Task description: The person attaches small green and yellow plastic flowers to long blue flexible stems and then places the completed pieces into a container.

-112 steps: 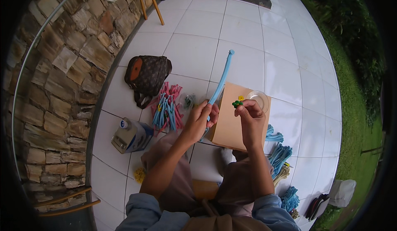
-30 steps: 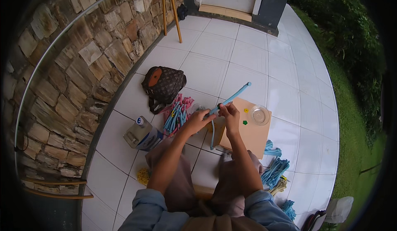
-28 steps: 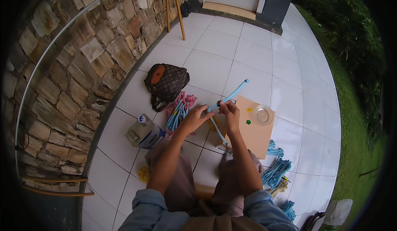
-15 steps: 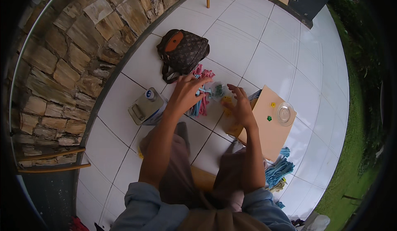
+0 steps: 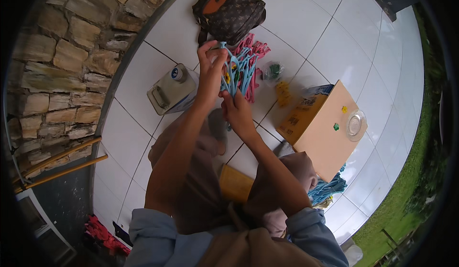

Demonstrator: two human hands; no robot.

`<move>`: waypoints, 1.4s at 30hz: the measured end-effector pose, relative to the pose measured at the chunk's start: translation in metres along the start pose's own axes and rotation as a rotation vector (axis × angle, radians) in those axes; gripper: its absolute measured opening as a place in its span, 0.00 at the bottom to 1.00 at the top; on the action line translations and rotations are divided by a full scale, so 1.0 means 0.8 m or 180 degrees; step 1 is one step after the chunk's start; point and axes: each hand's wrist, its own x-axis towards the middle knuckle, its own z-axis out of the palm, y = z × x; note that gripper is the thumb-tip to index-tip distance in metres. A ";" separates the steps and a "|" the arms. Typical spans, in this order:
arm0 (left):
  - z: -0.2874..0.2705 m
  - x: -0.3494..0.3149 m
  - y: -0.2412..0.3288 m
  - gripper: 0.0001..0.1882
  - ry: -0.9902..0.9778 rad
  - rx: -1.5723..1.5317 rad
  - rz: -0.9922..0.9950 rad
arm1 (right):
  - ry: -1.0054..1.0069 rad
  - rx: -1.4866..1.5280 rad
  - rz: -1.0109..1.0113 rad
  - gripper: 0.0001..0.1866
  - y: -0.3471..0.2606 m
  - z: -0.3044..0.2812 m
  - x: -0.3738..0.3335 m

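Between my hands is a light-blue plastic piece (image 5: 230, 59) with slim arms, perhaps a hanger; its exact kind is unclear. The fingers of my left hand (image 5: 210, 66) are closed at its upper end. My right hand (image 5: 237, 112) is closed around its lower part, thumb and fingers together. Small yellow and green bits show among the blue arms. Just behind lies a pile of similar blue pieces (image 5: 248, 66) on pink pieces (image 5: 258, 48), partly hidden by my hands. To the right are a clear plastic bag with green bits (image 5: 273, 71) and a bag of yellow bits (image 5: 283, 94).
A brown patterned backpack (image 5: 234, 16) lies at the far side. A metal can (image 5: 167, 95) stands left. On the right, a cardboard box (image 5: 306, 119) bears a board (image 5: 330, 142) with a clear round dish (image 5: 356, 125). More blue pieces (image 5: 330, 188) lie beside it. A stone wall (image 5: 81, 61) borders the left.
Both hands have come together on the blue piece. My right hand has moved left, away from the bag of green bits. The view has shifted, so the floor things appear larger.
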 end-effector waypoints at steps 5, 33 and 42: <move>-0.032 0.019 -0.143 0.25 -0.1066 0.1793 -0.1131 | 0.0821 -0.1110 0.0477 0.19 0.093 -0.015 0.069; -0.042 0.069 -0.339 0.34 0.0404 0.3890 0.0656 | 0.1893 -0.1909 -0.0528 0.55 0.192 -0.079 0.228; -0.033 0.109 -0.326 0.35 0.0013 0.3787 0.0891 | 0.2057 -0.1815 -0.0551 0.54 0.182 -0.093 0.271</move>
